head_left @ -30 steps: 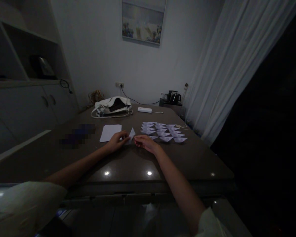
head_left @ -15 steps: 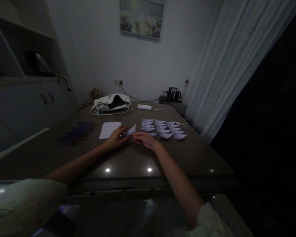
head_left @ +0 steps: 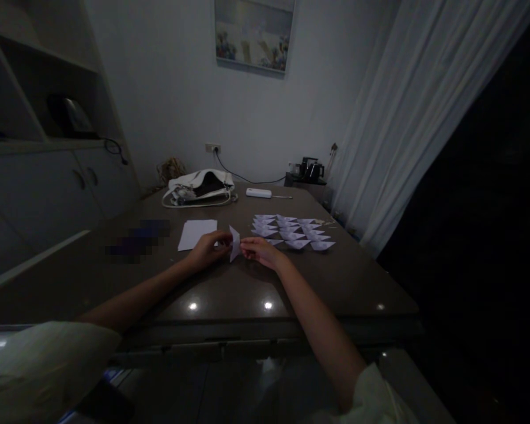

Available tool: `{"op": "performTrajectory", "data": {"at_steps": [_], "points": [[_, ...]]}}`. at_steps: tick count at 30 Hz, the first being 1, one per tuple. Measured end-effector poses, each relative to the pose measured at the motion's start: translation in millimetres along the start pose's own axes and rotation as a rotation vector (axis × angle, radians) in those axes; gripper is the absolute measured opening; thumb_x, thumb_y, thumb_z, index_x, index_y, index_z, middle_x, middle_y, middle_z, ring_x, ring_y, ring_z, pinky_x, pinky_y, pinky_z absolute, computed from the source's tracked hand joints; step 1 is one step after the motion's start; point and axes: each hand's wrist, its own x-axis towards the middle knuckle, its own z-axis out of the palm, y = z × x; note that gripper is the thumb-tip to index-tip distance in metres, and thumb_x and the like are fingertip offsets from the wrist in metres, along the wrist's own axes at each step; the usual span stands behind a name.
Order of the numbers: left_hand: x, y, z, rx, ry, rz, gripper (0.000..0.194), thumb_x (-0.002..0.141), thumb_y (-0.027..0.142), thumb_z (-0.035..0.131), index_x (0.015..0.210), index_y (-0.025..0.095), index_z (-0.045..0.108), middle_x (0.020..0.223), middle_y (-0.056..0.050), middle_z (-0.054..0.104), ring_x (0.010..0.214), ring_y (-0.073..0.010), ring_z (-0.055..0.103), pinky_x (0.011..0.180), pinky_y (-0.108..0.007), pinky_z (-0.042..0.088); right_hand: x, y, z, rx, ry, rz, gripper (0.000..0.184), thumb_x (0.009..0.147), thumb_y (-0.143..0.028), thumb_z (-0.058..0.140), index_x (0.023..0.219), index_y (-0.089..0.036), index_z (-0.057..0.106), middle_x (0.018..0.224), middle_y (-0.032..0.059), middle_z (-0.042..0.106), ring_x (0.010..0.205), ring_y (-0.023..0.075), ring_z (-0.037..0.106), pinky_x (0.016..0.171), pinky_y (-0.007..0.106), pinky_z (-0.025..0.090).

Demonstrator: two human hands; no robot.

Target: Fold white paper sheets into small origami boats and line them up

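Note:
Between my hands, a little above the table, is a folded paper boat (head_left: 235,244), white and turned on end with its points up and down. My left hand (head_left: 211,249) grips it from the left, fingers and thumb closed on the paper. From the right, my right hand (head_left: 261,251) pinches its near side with the fingertips. Several finished-looking paper boats (head_left: 295,243) stand in rows just right of my right hand. A stack of white paper sheets (head_left: 197,231) lies behind my left hand, which covers its near right corner.
A white handbag (head_left: 201,187) sits open at the back of the brown table (head_left: 229,294). Right of it lies a white power strip or similar device (head_left: 258,193) with a short cable. A blurred dark patch (head_left: 139,237) is at the left. A black kettle (head_left: 313,171) stands beyond the table.
The paper boat has turned from slanting up to the right to standing on end. My left hand has shifted slightly downward and left; my right hand stays almost in place.

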Motion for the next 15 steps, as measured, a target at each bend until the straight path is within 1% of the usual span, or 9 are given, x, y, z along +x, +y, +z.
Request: {"op": "performTrajectory", "data": {"at_steps": [2,6,12,15], "points": [[-0.5,1.6,-0.1,0.009,-0.012,0.013,0.014,0.079,0.028,0.057,0.088,0.017,0.060,0.079,-0.003,0.060,0.072,-0.0172,0.057,0.067,-0.028,0.046,-0.8,-0.7,0.3,-0.017,-0.019,0.003,0.020,0.066,-0.029,0.071,0.065,-0.015,0.057,0.057,-0.0042,0.052,0.053,0.0066,0.044,0.053,0.021,0.032],[-1.5,2.4,-0.4,0.017,-0.033,0.026,0.015,0.080,0.030,0.056,0.086,0.017,0.062,0.080,-0.004,0.061,0.072,-0.0171,0.056,0.067,-0.027,0.045,-1.4,-1.0,0.0,-0.042,-0.039,0.012,0.019,0.066,-0.029,0.070,0.065,-0.015,0.057,0.056,-0.0041,0.052,0.053,0.0071,0.043,0.053,0.021,0.030],[-0.2,4.9,-2.4,0.000,-0.053,0.026,0.016,0.081,0.031,0.056,0.085,0.017,0.062,0.079,-0.004,0.059,0.071,-0.0171,0.056,0.066,-0.027,0.045,-1.6,-1.1,0.3,-0.037,-0.039,0.010,0.020,0.066,-0.030,0.071,0.066,-0.015,0.057,0.057,-0.0043,0.052,0.055,0.0071,0.044,0.054,0.021,0.031],[0.6,7.3,-2.9,-0.012,-0.039,0.015,0.019,0.081,0.032,0.056,0.092,0.017,0.061,0.080,-0.004,0.058,0.073,-0.0176,0.056,0.068,-0.028,0.046,-2.4,-2.2,1.7,-0.024,-0.018,0.001,0.023,0.067,-0.033,0.071,0.065,-0.015,0.056,0.058,-0.0043,0.052,0.055,0.0069,0.045,0.054,0.021,0.032]]}}
